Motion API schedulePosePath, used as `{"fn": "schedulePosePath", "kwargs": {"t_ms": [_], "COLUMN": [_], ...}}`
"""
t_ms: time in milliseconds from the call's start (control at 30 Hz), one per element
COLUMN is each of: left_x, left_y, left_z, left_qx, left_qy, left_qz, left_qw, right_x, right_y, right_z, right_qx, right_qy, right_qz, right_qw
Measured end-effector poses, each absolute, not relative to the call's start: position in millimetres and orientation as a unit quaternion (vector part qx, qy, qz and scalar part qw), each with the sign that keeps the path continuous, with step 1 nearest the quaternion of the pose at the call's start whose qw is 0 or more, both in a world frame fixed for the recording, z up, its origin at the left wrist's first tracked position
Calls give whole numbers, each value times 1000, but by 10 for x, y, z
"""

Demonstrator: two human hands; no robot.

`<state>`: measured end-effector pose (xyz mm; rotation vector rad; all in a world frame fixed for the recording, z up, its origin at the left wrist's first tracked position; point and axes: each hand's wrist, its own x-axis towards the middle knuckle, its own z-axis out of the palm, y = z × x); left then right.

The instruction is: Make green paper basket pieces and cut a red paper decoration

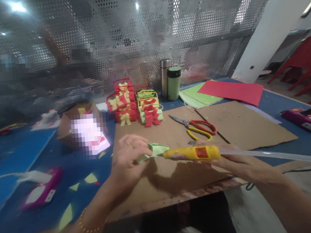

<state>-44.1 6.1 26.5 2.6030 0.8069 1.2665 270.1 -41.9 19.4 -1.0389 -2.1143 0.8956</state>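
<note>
I see the left hand point(131, 155) clamped on a green paper piece point(159, 149), just above the cardboard point(174, 138) on the desk point(77, 164). The right hand point(237, 163) is wrapped around the glue gun point(183, 153), nozzle at the paper; from here I can't tell whether they touch. Beyond, I see scissors point(202, 126) beside the bowed boxes point(150, 117).

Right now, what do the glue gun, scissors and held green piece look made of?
Glue gun: probably plastic, smooth yellow shell.
Scissors: metal blades, grey sheen; red and yellow handles perhaps plastic-coated, unclear.
Green piece: likely matte paper or thin card, by its thin, bent edges.
</note>
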Motion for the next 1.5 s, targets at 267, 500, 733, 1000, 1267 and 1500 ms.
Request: {"fn": "schedulePosePath", "kwargs": {"t_ms": [267, 500, 733, 1000, 1267, 1500], "left_x": [-444, -438, -453, -420, -431, -433], "left_y": [42, 54, 52, 35, 36, 53], "left_z": [267, 275, 260, 279, 302, 279], "left_qx": [866, 864, 865, 864, 864, 860], "left_qy": [277, 277, 290, 290, 298, 300], "left_qz": [412, 415, 403, 406, 399, 405], "left_qw": [66, 72, 69, 63, 77, 80], "right_x": [2621, 2687, 2669, 2570, 2666, 2639], "right_y": [-389, -404, -411, -385, -433, -417], "right_z": [269, 239, 274, 336, 272, 281], "right_qx": [-355, -400, -374, -338, -372, -358], "right_qy": [-815, -795, -802, -808, -803, -806], "right_qz": [355, 365, 367, 375, 362, 356], "right_qw": [290, 273, 285, 302, 293, 309]}}
